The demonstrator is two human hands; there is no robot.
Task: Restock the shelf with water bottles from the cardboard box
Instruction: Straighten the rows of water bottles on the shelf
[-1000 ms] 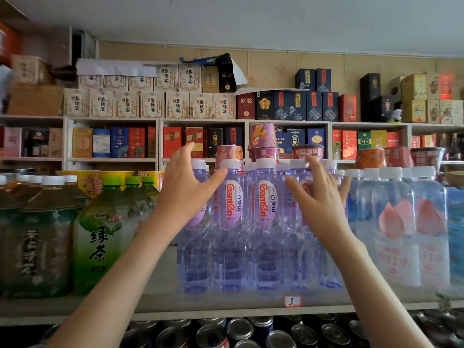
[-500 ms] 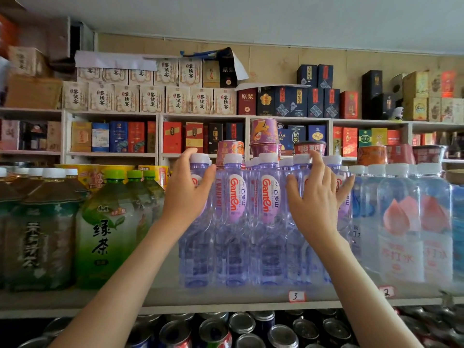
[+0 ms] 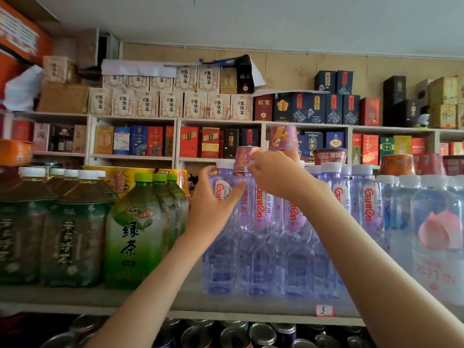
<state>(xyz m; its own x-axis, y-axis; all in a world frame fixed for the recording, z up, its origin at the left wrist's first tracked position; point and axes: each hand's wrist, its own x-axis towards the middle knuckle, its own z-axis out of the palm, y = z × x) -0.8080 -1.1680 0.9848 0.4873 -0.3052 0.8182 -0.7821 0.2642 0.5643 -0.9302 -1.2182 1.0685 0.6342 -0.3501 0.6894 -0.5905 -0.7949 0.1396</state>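
Several clear purple-tinted water bottles (image 3: 259, 247) with red-lettered labels and white caps stand packed together on the grey shelf (image 3: 163, 301). My left hand (image 3: 211, 209) lies against the leftmost bottle (image 3: 221, 247), with the fingers straight up along its left side and the thumb across its front. My right hand (image 3: 278, 177) reaches over the bottle tops. Its fingers curl down around the cap of the second bottle (image 3: 258, 209) from the left. The cardboard box is out of view.
Green tea bottles (image 3: 135, 229) and dark tea bottles (image 3: 72, 234) stand to the left, peach-label bottles (image 3: 434, 234) to the right. Noodle cups (image 3: 282, 138) sit behind the caps. Cans (image 3: 236, 335) fill the shelf below. A price tag (image 3: 324, 310) hangs on the shelf edge.
My right hand has left the right side of the bottle group and moved left onto the caps. My left hand stayed at the leftmost bottle and loosened its fingers.
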